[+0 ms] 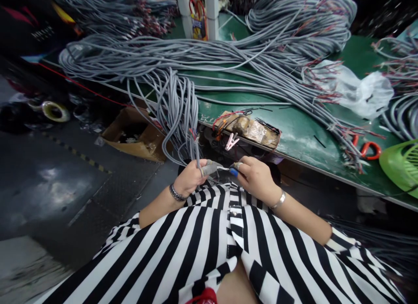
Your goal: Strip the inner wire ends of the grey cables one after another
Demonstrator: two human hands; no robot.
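Observation:
My left hand (193,177) is closed around the end of a grey cable (197,152), just above my lap. Grey wrapping covers some of its fingertips. My right hand (254,173) is pinched at the pale inner strand (222,168) that runs from the left hand's cable end. A blue covering shows on one right fingertip, and the exact grip there is too small to make out. Behind the left hand, a bunch of grey cables (178,103) hangs over the table's front edge.
Long grey cable bundles (156,55) lie across the green table (294,130). Near its edge sits a taped box (251,129) with a pink clip (231,141). Orange-handled scissors (370,150) and a green basket (400,164) are at right. A cardboard box (135,136) stands below left.

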